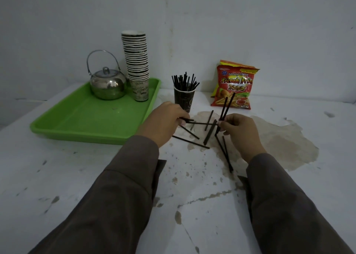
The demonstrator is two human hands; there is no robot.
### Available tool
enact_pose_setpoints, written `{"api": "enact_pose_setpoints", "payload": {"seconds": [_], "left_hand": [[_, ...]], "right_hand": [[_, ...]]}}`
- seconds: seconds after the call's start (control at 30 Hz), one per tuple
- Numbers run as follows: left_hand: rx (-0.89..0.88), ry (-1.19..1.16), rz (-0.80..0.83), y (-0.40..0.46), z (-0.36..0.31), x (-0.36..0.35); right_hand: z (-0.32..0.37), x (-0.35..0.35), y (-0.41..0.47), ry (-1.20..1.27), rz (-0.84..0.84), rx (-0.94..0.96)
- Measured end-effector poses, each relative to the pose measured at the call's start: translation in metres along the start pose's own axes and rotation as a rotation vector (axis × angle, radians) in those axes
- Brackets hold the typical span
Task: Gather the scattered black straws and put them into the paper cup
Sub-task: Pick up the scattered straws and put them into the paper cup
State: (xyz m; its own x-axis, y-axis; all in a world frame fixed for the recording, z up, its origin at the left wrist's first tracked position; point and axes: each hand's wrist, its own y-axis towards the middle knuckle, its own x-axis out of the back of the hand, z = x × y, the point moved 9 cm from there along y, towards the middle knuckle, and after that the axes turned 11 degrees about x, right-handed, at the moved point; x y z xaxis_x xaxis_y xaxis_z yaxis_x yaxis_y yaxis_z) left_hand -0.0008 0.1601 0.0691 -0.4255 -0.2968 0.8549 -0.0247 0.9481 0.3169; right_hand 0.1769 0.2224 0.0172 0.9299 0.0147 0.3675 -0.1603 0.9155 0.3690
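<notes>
Your right hand (238, 130) pinches two straws (227, 107), tilted upright. Left hand (163, 122) grips flat straw beside paper cup (184, 99), which holds upright straw bundle.

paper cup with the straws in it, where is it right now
In the head view, the paper cup stands on the table just past the left hand, between the green tray and the snack bag.
</notes>
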Motion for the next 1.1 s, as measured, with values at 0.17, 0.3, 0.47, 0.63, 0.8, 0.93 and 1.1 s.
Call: {"api": "enact_pose_setpoints", "payload": {"seconds": [0.17, 0.3, 0.47, 0.63, 0.8, 0.93, 1.1], "left_hand": [[-0.001, -0.148, -0.007, -0.003, -0.012, 0.015], [0.064, -0.444, 0.027, -0.005, -0.020, 0.008], [0.142, -0.794, -0.051, -0.003, -0.014, 0.004], [0.221, -0.773, -0.058, -0.006, 0.007, -0.015], [0.271, -0.704, -0.082, -0.007, 0.024, -0.025], [0.287, -0.660, -0.080, -0.004, 0.029, -0.024], [0.242, -0.619, -0.147, 0.015, 0.024, 0.007]], "right_hand": [[0.002, -0.004, 0.000, -0.008, 0.013, -0.001], [0.003, -0.006, 0.000, 0.008, 0.013, 0.002], [0.011, -0.014, -0.003, -0.019, 0.045, 0.044], [0.017, -0.025, -0.007, 0.003, 0.091, 0.064], [0.021, -0.026, -0.008, 0.084, 0.080, 0.052], [0.030, -0.027, -0.004, 0.118, 0.067, 0.059], [0.050, -0.026, 0.017, 0.100, 0.056, 0.095]]}}
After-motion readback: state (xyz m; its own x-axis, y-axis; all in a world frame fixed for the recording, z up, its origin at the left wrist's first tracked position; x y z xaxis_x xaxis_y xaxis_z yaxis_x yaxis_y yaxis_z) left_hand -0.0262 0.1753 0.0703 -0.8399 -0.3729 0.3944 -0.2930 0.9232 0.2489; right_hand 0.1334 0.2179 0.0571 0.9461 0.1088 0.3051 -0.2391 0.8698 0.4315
